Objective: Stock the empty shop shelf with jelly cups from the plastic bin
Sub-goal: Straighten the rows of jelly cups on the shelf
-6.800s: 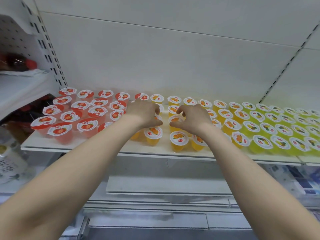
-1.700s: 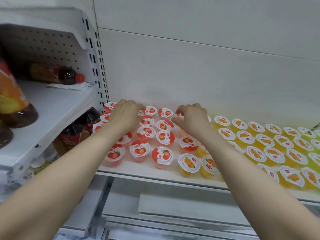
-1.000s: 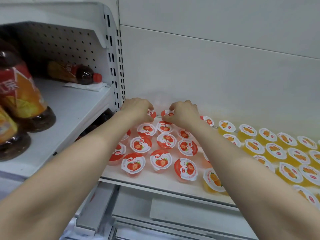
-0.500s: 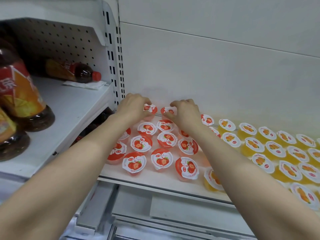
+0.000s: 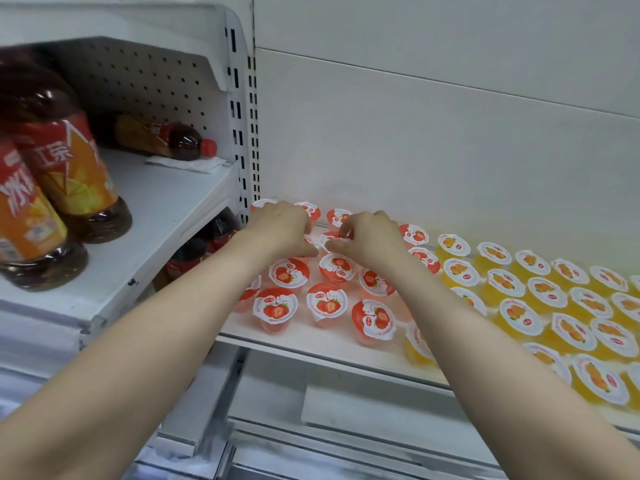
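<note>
Lower shelves (image 5: 346, 410): white, blurred, nearest the camera, under the stocked level
Shelf (image 5: 311, 344): white board, front edge running left to right, jelly cups standing upright on it in rows
Side shelf (image 5: 156, 216): white, higher, to the left, past a slotted upright (image 5: 242, 133)
Bottles (image 5: 69, 161): dark drink, orange and red labels, upright at the side shelf's front; one more bottle (image 5: 162, 140) lies on its side at the back on a white sheet
Back wall (image 5: 415, 116): plain white panels; pegboard behind the side shelf
Arms: both bare, reaching forward from the lower corners, converging over the red cups
Left hand (image 5: 280, 226): knuckles up, fingers curled down, tips touching a red cup mostly hidden beneath; firmness of hold not visible
Right hand (image 5: 374, 240): knuckles up, thumb and fingers pinching the rim of a red cup (image 5: 330, 240) in the second row from the back
Hands: just beside each other, tips nearly meeting over that cup
Red cups (image 5: 277, 306): strawberry lids, left end of the shelf, in front of, under and behind the hands
Yellow cups (image 5: 519, 317): orange-fruit lids, right of the red group, well apart from the left hand
</note>
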